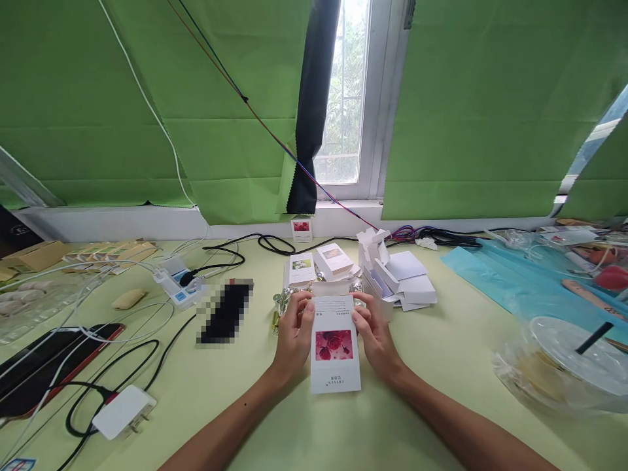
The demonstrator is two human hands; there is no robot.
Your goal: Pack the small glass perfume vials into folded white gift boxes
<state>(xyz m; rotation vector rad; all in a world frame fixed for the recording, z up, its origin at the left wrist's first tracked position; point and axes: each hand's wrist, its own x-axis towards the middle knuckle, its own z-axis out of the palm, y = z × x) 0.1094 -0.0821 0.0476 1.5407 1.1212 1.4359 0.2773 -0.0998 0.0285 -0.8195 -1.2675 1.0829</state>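
A white paper carton (335, 378) with a red rose picture and small print is between my hands. Its printing appears upside down, and flaps show at the far end. My left hand (293, 335) grips the upper left edge, thumb on the front. On the opposite edge, my right hand (377, 335) pinches the upper right corner area with thumb and fingers. Just beyond lie small shiny foil-wrapped pieces (277, 307), partly hidden by my left hand. Behind them sit a white box with a green and white picture (301, 267) and another with a yellowish picture (335, 258).
Several white cartons (409, 278) are piled at right of centre. A small rose-picture box (301, 229) leans by the window sill. Cables, a power strip (176, 288) and a white charger (123, 412) lie left. A lidded plastic cup (574, 360) and blue sheet (490, 275) are right.
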